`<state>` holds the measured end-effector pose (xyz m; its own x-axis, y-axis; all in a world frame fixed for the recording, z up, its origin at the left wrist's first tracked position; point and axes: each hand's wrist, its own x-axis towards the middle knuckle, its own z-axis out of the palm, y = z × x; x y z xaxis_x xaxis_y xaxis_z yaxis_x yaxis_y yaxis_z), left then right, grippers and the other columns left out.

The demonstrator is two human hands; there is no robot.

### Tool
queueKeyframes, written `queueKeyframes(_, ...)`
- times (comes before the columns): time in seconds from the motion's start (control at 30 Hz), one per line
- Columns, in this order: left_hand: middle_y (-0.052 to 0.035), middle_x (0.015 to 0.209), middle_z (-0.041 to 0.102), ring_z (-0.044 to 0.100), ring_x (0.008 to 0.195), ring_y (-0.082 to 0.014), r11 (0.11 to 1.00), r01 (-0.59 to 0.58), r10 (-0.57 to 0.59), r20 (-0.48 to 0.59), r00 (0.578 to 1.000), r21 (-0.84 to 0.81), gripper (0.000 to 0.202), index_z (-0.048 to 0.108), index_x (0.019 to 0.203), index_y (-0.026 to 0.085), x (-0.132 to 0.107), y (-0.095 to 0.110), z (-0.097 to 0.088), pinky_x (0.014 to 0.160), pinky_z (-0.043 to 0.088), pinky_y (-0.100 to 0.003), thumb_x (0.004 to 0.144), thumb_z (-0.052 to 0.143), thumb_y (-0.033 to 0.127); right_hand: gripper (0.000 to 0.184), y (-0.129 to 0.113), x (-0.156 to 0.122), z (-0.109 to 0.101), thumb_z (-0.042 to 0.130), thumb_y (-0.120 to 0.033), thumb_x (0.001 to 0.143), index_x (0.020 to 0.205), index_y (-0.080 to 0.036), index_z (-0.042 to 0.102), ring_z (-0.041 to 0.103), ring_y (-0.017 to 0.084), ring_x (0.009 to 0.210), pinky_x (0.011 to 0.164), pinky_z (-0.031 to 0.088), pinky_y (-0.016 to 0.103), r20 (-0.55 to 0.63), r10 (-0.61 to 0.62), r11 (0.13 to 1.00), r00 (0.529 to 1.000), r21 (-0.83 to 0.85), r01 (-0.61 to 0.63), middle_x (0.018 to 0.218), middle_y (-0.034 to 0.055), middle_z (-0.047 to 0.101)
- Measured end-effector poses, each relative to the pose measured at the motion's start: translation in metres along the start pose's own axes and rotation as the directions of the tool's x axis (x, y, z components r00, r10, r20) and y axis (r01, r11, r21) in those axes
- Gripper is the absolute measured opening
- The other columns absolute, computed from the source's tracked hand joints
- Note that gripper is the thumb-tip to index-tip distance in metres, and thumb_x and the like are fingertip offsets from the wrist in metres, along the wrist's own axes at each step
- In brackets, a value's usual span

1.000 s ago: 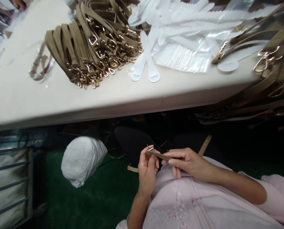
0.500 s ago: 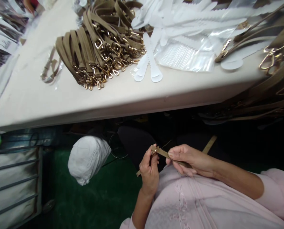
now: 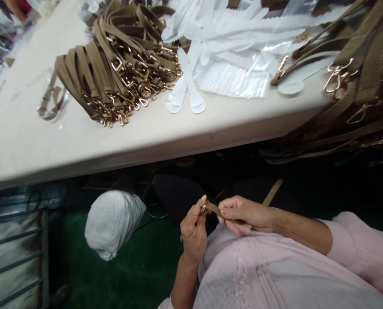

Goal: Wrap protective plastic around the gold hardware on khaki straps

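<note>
Between my two hands, over my lap, is a narrow olive-brown strap [image 3: 214, 209] with a gold buckle [image 3: 204, 206]. My left hand [image 3: 194, 229] pinches the strap at its buckle end, fingertips pressed around the metal. My right hand [image 3: 242, 213] is closed on the strap a short way to the right, thumb on top. A further length of brown strap [image 3: 272, 192] shows beyond my right wrist; whether it is the same piece I cannot tell. Fingers partly hide the buckle.
On the pale table [image 3: 120, 146] lie a heap of brown straps [image 3: 120, 73] with gold clips, white card strips [image 3: 186, 83] and clear plastic bags [image 3: 233, 79]. More straps [image 3: 365, 64] hang over the right edge. A white-covered round object [image 3: 114, 223] and a barred cart [image 3: 16, 257] stand left.
The view has shifted, so the table things sit further left. Both hands keep hold of the strap; my right hand appears slightly closer to the buckle.
</note>
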<state>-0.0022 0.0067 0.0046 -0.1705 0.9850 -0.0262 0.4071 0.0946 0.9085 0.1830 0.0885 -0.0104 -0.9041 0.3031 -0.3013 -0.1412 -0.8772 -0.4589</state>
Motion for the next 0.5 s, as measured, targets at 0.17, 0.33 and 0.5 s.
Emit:
queueKeyframes(0.17, -0.0027, 0.095, 0.068, 0.063, 0.078, -0.011, 1.0, 0.002, -0.001, 0.079, 0.997, -0.014, 0.043, 0.052, 0.138, 0.03, -0.002, 0.009, 0.01, 0.071, 0.053, -0.021, 0.097, 0.048, 0.016, 0.041, 0.003, 0.005, 0.004, 0.065, -0.051, 0.089, 0.087, -0.011, 0.061, 0.04, 0.003, 0.034, 0.033, 0.02, 0.014, -0.002, -0.069, 0.995, 0.998, -0.075, 0.069, 0.055, -0.0003, 0.062)
queueKeyframes(0.33, -0.0061, 0.097, 0.062, 0.06, 0.086, -0.0145, 0.971, -0.16, 0.127, 0.179, 0.976, 0.179, 0.046, 0.051, 0.139, 0.026, 0.002, 0.011, 0.007, 0.077, 0.049, -0.026, 0.096, 0.043, 0.011, 0.042, 0.003, 0.006, 0.006, 0.065, -0.054, 0.088, 0.087, -0.013, 0.055, 0.04, 0.003, 0.035, 0.033, 0.02, 0.013, -0.168, -0.116, 0.993, 0.979, -0.033, 0.112, 0.057, 0.0001, 0.062)
queueKeyframes(0.5, -0.0067, 0.104, 0.061, 0.059, 0.094, -0.0181, 0.994, 0.094, -0.081, 0.231, 0.97, -0.048, 0.026, 0.065, 0.117, 0.022, 0.006, 0.022, -0.001, 0.084, 0.049, -0.029, 0.095, 0.053, 0.026, 0.041, 0.0, 0.006, 0.004, 0.069, -0.047, 0.088, 0.105, -0.015, 0.049, 0.051, 0.006, 0.042, 0.037, 0.032, 0.012, -0.146, -0.08, 0.997, 0.986, 0.006, 0.081, 0.064, 0.0008, 0.065)
